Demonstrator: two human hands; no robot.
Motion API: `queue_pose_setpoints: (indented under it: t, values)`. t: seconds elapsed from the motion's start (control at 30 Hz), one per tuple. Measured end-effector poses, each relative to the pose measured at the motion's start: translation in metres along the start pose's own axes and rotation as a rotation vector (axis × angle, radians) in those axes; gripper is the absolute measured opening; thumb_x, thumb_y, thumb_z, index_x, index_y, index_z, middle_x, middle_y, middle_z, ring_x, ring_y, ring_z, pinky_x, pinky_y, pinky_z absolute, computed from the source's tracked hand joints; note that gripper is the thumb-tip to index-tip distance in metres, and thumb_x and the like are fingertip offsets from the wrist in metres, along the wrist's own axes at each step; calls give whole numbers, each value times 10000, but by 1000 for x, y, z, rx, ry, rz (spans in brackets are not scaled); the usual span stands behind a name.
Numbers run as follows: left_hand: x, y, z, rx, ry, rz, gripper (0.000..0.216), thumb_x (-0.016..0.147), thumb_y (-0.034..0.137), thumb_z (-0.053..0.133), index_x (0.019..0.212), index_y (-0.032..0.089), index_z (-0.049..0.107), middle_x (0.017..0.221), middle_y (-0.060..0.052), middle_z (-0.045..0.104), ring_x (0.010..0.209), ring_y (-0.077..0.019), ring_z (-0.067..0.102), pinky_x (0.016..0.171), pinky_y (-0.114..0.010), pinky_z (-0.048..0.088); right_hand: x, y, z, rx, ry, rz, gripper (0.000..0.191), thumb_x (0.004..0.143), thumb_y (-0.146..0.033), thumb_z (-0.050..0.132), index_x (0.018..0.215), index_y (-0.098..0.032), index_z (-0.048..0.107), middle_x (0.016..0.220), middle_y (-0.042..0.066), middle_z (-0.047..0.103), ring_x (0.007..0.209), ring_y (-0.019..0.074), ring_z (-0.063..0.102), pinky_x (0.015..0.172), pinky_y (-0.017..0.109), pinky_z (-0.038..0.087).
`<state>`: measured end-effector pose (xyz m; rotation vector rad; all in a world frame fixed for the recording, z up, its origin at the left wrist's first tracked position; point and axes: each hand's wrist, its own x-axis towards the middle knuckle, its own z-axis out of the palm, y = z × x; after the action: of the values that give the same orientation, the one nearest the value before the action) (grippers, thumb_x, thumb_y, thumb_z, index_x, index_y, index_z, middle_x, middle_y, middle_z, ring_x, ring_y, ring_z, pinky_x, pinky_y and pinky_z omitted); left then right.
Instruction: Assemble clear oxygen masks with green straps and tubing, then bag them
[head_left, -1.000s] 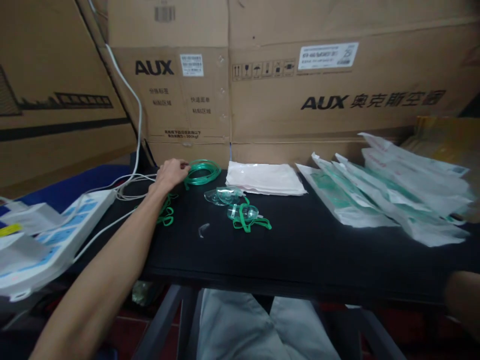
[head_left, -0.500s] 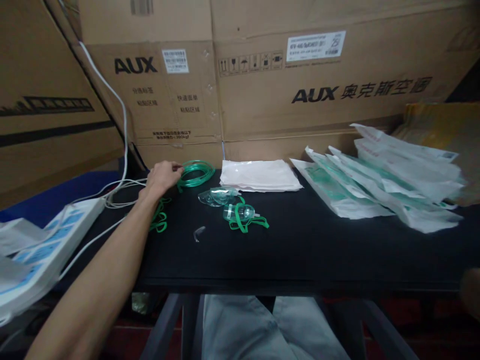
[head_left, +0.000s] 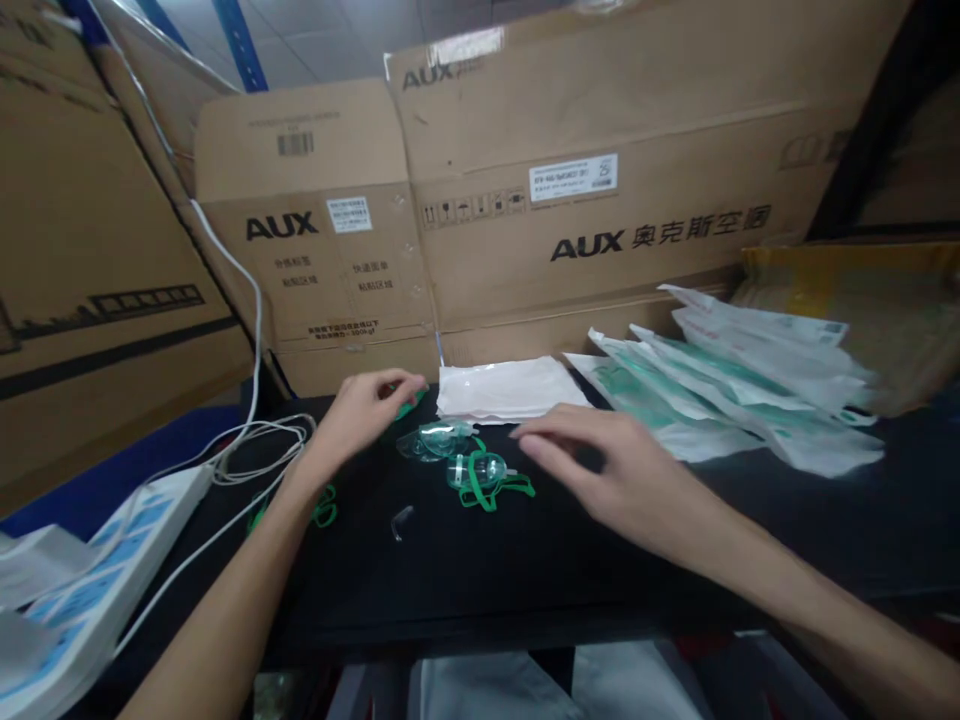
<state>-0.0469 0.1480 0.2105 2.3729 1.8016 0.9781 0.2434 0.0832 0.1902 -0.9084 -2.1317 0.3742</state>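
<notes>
A coil of green tubing (head_left: 411,404) lies near the back of the black table, mostly covered by my left hand (head_left: 367,408). That hand is curved over it. Whether its fingers grip the tubing cannot be seen. My right hand (head_left: 607,460) hovers right of the masks, thumb and forefinger apart, with nothing visible between them. Two clear green masks lie between my hands: one mask (head_left: 439,440) toward the back, the other mask (head_left: 480,472) in front with a green elastic strap (head_left: 517,486). A small clear bent piece (head_left: 401,520) lies nearer the front.
Flat white packets (head_left: 510,388) are stacked behind the masks. Several white-and-green packages (head_left: 697,400) overlap at the right. A white power strip (head_left: 112,570) and white cables (head_left: 259,430) occupy the left. Another green strap (head_left: 325,507) lies beside my left forearm. Large cardboard boxes (head_left: 480,290) stand behind.
My left hand has moved right, from the coil's left edge to over it. My right hand has come in from the right edge to beside the masks. The view has tilted up.
</notes>
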Motion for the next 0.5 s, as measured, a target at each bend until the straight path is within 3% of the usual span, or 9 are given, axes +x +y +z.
queue_pose_setpoints:
  t: [0.07,0.13,0.27,0.4,0.5]
  values:
    - [-27,25,3,-12,-69,18,444,926,581,471,733,280,734,711,4,738,693,-228,667,680,-301,460,12,9,13,-14,-45,77,253,984,-351,581,1081,-180,739,870,49,723,759,175,648,727,293,497]
    - [-52,43,10,-5,-128,-59,464,910,626,476,691,299,723,642,-4,706,628,-234,644,622,-318,433,25,22,26,-37,-149,125,293,956,-361,596,1121,-164,736,795,38,708,687,175,630,653,277,457]
    - [-74,58,30,-67,-243,-104,362,897,543,556,735,277,739,722,-17,728,665,-224,651,640,-304,419,37,43,42,-72,-389,89,290,925,-371,612,1042,-153,762,758,42,708,673,188,641,617,267,435]
    - [-72,64,47,-81,-169,-61,246,927,345,544,887,228,757,834,-21,721,729,-200,642,694,-283,411,30,57,47,-35,-286,-44,253,966,-275,567,1120,-142,718,1074,119,738,1028,259,670,888,330,490]
    - [-74,72,56,-115,-106,-62,286,966,379,520,894,232,754,816,-17,684,695,-183,615,679,-276,414,22,62,46,31,-242,-125,279,1020,-277,510,1219,-177,677,1215,114,713,1147,253,646,1002,346,462]
